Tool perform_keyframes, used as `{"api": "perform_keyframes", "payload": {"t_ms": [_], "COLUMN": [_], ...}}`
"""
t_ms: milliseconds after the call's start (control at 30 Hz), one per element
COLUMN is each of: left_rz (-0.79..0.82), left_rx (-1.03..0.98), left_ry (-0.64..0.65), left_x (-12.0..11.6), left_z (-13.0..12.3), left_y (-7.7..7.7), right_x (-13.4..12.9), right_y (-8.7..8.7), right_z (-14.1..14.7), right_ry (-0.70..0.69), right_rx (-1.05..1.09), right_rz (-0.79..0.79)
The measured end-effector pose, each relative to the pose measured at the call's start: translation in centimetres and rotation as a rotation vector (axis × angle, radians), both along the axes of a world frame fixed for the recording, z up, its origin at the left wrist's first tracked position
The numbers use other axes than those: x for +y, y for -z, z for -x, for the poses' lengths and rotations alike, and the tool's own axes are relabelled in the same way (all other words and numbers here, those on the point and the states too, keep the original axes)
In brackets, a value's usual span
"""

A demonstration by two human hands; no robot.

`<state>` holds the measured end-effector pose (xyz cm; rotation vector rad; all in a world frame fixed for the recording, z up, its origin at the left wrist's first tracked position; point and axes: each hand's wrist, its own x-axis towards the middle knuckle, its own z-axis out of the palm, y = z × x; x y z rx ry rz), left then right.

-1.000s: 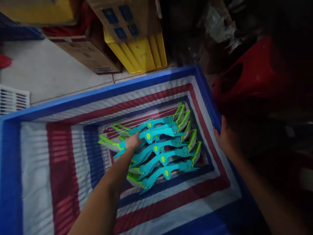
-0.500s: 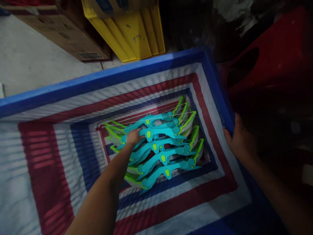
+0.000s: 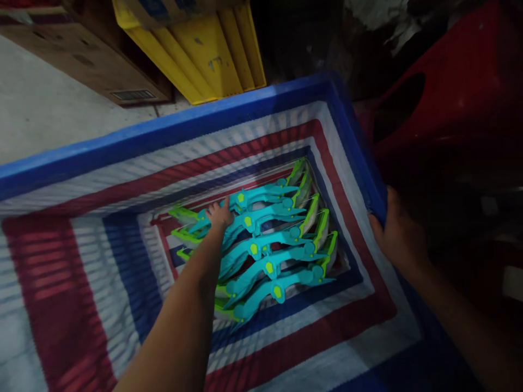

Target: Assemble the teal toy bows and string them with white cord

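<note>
Several turquoise toy bows with lime-green limb tips lie in a row, one against another, at the bottom of a deep blue crate. Over the left part of the farthest bows is my left hand, its fingers spread and resting at the edge of the top bow. The underside of that hand is hidden. My right hand grips the crate's right rim, thumb on the inner side and fingers on the outside.
A red, white and blue striped sheet lines the crate. Beyond the far rim stand a yellow crate and a cardboard box on the pale floor. A red plastic object is at the right, in shadow.
The farthest bow has settled down flatter into the row. My left hand has let go of the bow it was grasping, and its fingers have spread. My right hand stays on the rim.
</note>
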<state>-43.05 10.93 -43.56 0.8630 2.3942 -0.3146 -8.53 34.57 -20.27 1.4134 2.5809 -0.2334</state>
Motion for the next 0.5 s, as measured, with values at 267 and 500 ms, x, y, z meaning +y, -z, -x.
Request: {"api": "perform_keyframes", "payload": {"t_ms": [267, 500], "left_rz": [-0.053, -0.233], "left_rx": [0.034, 0.012], "left_ry": [-0.288, -0.251], "left_x": [0.4, -2.5], "left_z": [-4.4, -17.5], "left_y": [-0.9, -7.8], "right_x": [-0.1, -0.1], "right_y": [0.2, -0.2], "right_z": [0.1, 0.6], "right_ry": [-0.006, 0.018], "right_rx": [-0.024, -0.094], "right_rz": [-0.026, 0.048]}}
